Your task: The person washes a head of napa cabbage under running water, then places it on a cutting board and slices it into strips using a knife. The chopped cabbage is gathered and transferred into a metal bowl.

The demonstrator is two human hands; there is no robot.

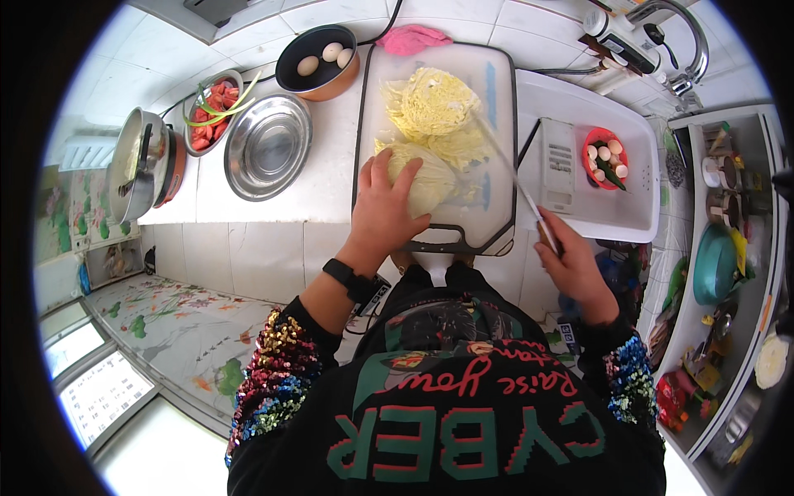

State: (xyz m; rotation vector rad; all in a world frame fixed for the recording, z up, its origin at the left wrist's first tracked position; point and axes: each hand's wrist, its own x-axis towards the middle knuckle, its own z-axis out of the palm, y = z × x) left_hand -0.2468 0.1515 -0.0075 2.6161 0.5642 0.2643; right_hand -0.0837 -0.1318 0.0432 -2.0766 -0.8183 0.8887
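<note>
On a white cutting board (378, 80) with a dark rim lie pieces of Chinese cabbage. My left hand (392, 195) rests with spread fingers on the nearer cabbage piece (431, 183), holding it against the board. Just beyond is a larger yellow cabbage piece (440, 102), its ruffled leaves facing up. My right hand (570, 257) grips a kitchen knife (527, 201) by its handle, right of the board. The blade, seen nearly edge-on, slants up and left across the board's right rim, its far end near the yellow leaves. Whether it touches them is unclear.
Left of the board are a steel basin (270, 149), a pot (344, 84) with eggs, a bowl (239, 80) of cut tomatoes with scallions, and a larger pot (124, 161). At right, a white sink (639, 217) holds a grater (557, 164) and red basket (586, 146). A faucet (701, 56) overhangs.
</note>
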